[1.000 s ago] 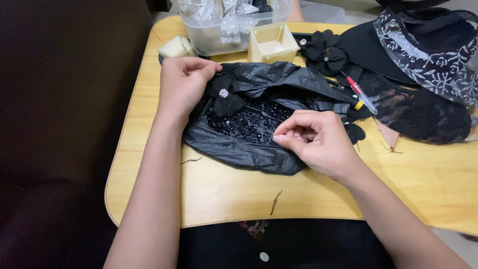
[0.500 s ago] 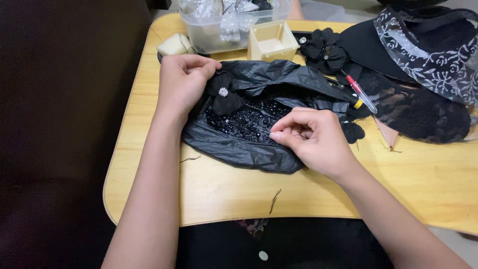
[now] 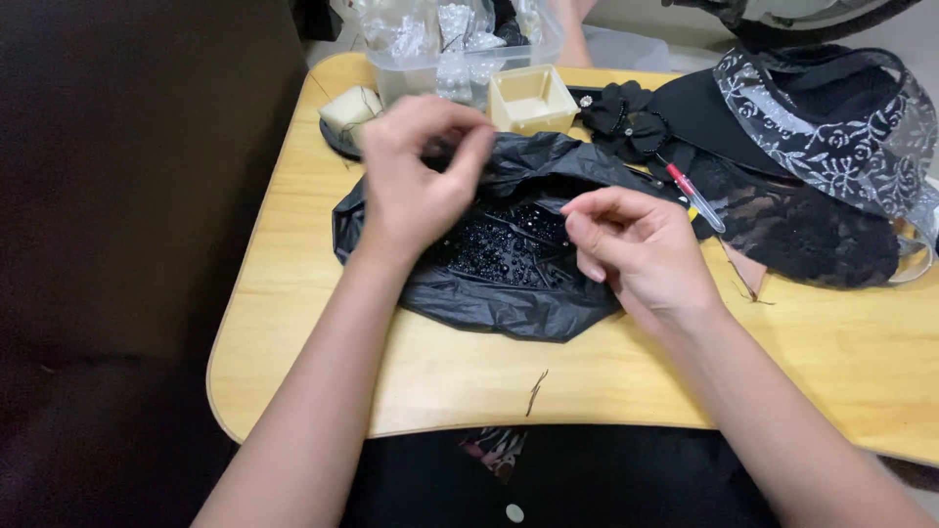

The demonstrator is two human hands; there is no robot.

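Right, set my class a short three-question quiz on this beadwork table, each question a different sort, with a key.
1. True or false: the black plastic bag holds black beads.
2. Which hand is over the bag's far edge? A) left hand B) right hand
3. Fill in: the small cream square tray stands on the wooden ____.

Key: 1 true; 2 A; 3 table.

Bag (image 3: 509,293) lies at the middle of the table (image 3: 293,293), beads (image 3: 504,254) in it. Small tray (image 3: 531,98) and tub (image 3: 440,59) behind it; pen (image 3: 694,196) and lace (image 3: 812,230) to its right.
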